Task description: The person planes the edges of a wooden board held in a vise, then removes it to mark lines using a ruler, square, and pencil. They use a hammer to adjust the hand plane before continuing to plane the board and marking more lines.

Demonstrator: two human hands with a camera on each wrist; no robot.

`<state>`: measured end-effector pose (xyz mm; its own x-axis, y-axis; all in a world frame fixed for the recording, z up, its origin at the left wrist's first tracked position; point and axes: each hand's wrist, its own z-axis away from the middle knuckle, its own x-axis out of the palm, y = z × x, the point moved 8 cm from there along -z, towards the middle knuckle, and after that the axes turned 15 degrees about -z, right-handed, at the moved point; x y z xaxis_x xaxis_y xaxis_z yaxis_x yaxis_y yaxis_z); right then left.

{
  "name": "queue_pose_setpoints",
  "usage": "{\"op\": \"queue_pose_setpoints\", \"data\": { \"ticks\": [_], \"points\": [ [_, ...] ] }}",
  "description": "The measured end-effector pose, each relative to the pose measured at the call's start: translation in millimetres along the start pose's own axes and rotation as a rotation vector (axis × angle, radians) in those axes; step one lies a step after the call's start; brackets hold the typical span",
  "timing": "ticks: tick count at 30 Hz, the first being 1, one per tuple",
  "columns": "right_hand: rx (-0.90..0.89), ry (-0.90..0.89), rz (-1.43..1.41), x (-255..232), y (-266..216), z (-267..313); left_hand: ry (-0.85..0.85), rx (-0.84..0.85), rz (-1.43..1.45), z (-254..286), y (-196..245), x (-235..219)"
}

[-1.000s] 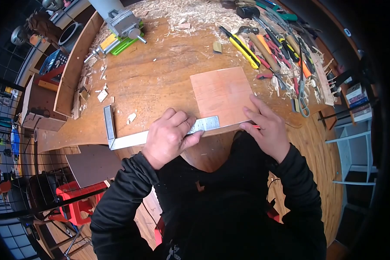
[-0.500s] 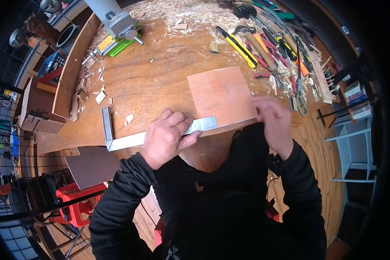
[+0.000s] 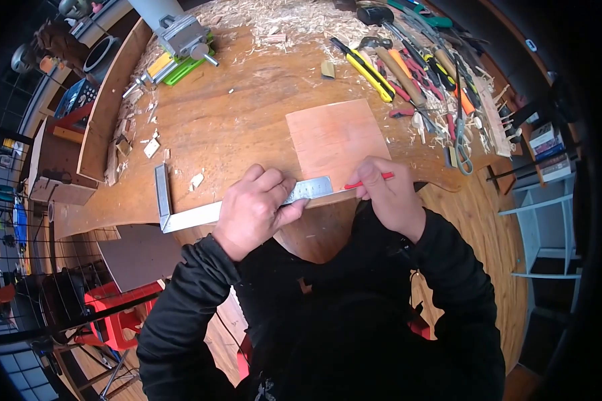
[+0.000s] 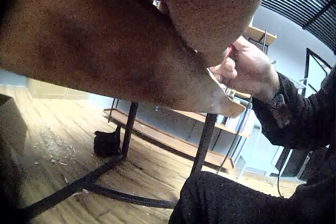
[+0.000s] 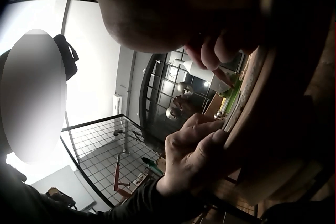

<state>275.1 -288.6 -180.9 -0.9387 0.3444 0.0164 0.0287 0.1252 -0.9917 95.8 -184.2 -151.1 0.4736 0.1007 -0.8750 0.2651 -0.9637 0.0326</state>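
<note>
Atop the bench [image 3: 227, 120], left hand [image 3: 251, 210] gripping the placed square [image 3: 195, 217] and right hand [image 3: 393, 200] pinching a pencil [image 3: 388, 175], the sheet [image 3: 334, 134] seemed only partly marked.

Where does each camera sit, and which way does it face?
Head: on the head, facing down at the bench; both hands, left and right, show.
Left wrist: on that wrist, facing the right hand; a leg shows.
Right wrist: on that wrist, facing the left hand; right fingers show.
Head and right wrist views share both hands.
</note>
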Motion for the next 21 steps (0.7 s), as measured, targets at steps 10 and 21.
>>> {"op": "queue_pose_setpoints", "data": {
  "ticks": [10,21],
  "points": [
    [0.027,-0.041,0.099,11,-2,0,0.0,-0.007,0.007,1,1,0],
    [-0.045,-0.003,0.111,11,-3,-1,-0.017,-0.003,-0.021,1,2,1]
  ]
}}
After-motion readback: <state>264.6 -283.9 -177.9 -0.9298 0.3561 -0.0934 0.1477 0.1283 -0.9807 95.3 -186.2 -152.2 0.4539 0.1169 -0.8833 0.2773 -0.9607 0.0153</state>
